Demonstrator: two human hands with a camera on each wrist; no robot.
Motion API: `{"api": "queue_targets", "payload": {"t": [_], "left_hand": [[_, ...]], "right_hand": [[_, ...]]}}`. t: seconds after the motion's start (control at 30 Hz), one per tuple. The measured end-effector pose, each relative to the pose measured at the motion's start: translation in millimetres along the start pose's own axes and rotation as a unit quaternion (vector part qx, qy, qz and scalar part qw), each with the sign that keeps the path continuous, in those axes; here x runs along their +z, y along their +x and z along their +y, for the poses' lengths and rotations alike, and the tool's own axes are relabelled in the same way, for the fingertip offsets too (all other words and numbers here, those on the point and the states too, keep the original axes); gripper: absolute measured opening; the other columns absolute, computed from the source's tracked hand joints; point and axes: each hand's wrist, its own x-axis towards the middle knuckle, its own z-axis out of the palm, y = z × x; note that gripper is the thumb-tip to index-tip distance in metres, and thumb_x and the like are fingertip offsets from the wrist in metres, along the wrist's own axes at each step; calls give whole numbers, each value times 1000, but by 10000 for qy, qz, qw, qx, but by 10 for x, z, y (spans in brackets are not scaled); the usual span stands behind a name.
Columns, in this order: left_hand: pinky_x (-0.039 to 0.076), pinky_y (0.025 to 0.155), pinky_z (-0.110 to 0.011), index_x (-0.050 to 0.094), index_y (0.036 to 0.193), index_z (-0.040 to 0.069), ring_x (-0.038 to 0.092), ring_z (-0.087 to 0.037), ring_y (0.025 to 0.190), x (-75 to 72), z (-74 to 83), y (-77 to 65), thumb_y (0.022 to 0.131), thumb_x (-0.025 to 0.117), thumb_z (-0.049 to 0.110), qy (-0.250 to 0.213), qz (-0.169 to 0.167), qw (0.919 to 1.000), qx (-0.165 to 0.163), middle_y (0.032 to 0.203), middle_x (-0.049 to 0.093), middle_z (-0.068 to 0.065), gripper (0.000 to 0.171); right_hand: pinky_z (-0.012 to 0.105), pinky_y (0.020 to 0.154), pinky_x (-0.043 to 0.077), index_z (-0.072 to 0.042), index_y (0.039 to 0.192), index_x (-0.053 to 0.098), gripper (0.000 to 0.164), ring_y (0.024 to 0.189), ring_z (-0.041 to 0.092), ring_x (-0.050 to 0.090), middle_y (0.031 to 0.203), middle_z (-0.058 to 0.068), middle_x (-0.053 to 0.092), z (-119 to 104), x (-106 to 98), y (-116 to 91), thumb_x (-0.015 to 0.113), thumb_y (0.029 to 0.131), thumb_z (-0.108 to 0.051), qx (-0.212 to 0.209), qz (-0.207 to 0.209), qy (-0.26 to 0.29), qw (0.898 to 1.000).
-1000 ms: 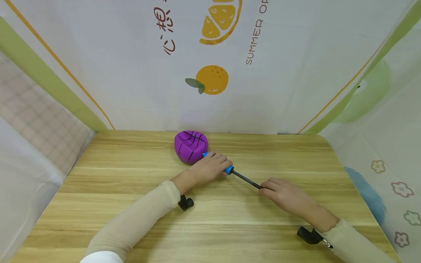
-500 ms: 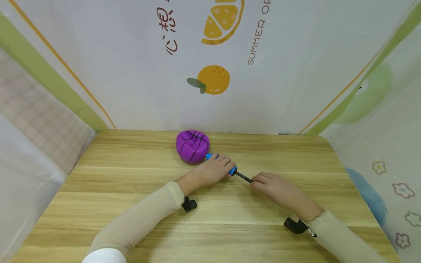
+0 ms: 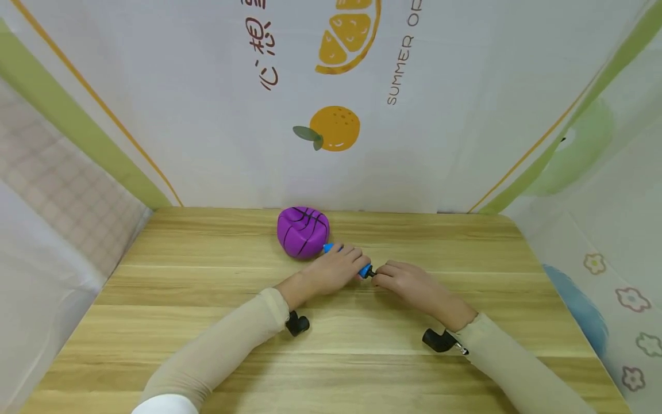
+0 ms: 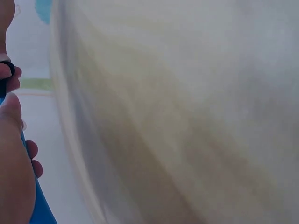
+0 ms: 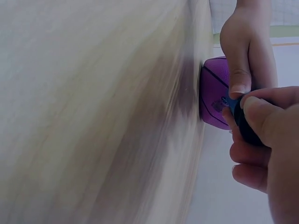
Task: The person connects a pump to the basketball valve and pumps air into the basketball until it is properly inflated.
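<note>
A purple ball (image 3: 303, 232) with black lines and a dented side sits towards the back of the table. Its lower right side meets the tip of a blue hand pump (image 3: 366, 271); whether a needle goes into the ball is hidden. The left hand (image 3: 335, 270) grips the pump's blue barrel (image 4: 43, 210), fingers wrapped round it. At the other end, the right hand (image 3: 408, 284) holds the black handle (image 5: 247, 125), thumb and fingers curled about it. Both hands are close together, with only a short piece of black rod between them in the head view.
The wood-grain table (image 3: 357, 368) stretches in front of the person. A white cloth (image 3: 217, 149) printed with fruit hangs at the back edge, and other printed cloth hangs at both sides. Small black mounts (image 3: 439, 340) stick out from the wrists.
The right hand has moved left and slightly up towards the left hand, pushing the pump's black rod into the barrel. Left hand and ball look nearly still.
</note>
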Motion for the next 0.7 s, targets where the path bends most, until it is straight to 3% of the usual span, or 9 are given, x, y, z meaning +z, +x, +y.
{"api": "queue_targets", "payload": {"t": [0.13, 0.37, 0.57, 0.67, 0.7], "left_hand": [[40, 99, -38, 54, 127, 17, 52, -18, 111, -8, -39, -11, 105, 55, 37, -170, 240, 9995, 102, 116, 55, 2, 29], [39, 102, -38, 53, 130, 17, 52, -19, 117, 19, -71, -4, 105, 54, 37, -243, 261, 9991, 251, 124, 57, 1, 32], [39, 104, -39, 53, 132, 18, 52, -19, 119, 25, -75, -4, 105, 55, 37, -256, 211, 9993, 154, 125, 58, 0, 34], [39, 106, -40, 53, 134, 17, 52, -20, 122, 14, -76, -14, 105, 54, 37, -303, 152, 9994, 115, 128, 58, 0, 35], [39, 107, -40, 53, 135, 18, 52, -20, 122, 11, -77, -19, 105, 54, 37, -316, 142, 9993, 105, 128, 58, 0, 36]], "right_hand": [[28, 75, 55, -8, 100, 69, 18, 86, 16, 63, 97, 3, 67, 1, 7, -4, 72, 86, 2, -16, 172, -88, 9998], [27, 75, 55, -8, 100, 70, 8, 86, 15, 63, 98, 2, 68, -10, -23, -107, 69, 93, -4, 25, 66, -40, 10000], [28, 74, 55, -8, 101, 70, 16, 85, 16, 62, 98, 2, 67, -63, -129, -267, 74, 87, -3, 69, -3, -10, 10000], [28, 73, 56, -9, 101, 70, 6, 84, 16, 62, 98, 2, 67, -102, -203, -343, 65, 97, -8, 56, 12, -21, 10000], [28, 73, 55, -9, 101, 70, 12, 84, 15, 62, 98, 2, 67, -116, -226, -368, 58, 103, -11, 49, 29, -34, 10000]]}}
